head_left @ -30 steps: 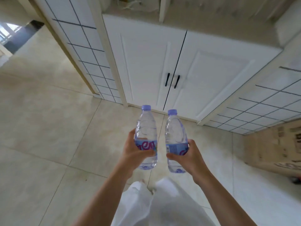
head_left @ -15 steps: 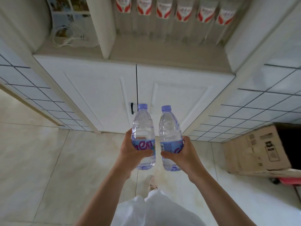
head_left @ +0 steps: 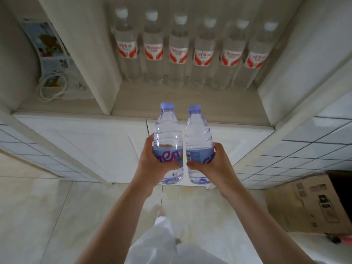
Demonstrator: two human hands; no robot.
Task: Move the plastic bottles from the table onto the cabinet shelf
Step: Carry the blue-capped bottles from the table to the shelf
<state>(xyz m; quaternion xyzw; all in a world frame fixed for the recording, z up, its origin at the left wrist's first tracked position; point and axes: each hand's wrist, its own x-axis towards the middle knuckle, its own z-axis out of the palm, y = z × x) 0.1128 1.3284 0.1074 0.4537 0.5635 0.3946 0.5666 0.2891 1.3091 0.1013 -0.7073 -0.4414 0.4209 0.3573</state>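
Note:
I hold two clear plastic water bottles with pale purple caps and blue-purple labels, both upright and side by side. My left hand (head_left: 152,161) grips the left bottle (head_left: 167,134) around its label. My right hand (head_left: 215,162) grips the right bottle (head_left: 199,134) the same way. Both bottles hang in the air in front of the white cabinet, just below and before the wooden cabinet shelf (head_left: 190,103). Along the back of that shelf stands a row of several taller clear bottles with red labels (head_left: 179,52).
A white divider panel (head_left: 89,60) separates the shelf from a left compartment holding a coiled white cable (head_left: 53,86) and printed sheets. White cabinet doors (head_left: 91,145) are shut below. A cardboard box (head_left: 314,202) sits on the tiled floor at right.
I have come closer to the cabinet and my view has tilted up; the shelf and its row of red-labelled bottles are now in full view. Both bottles rose toward the shelf edge.

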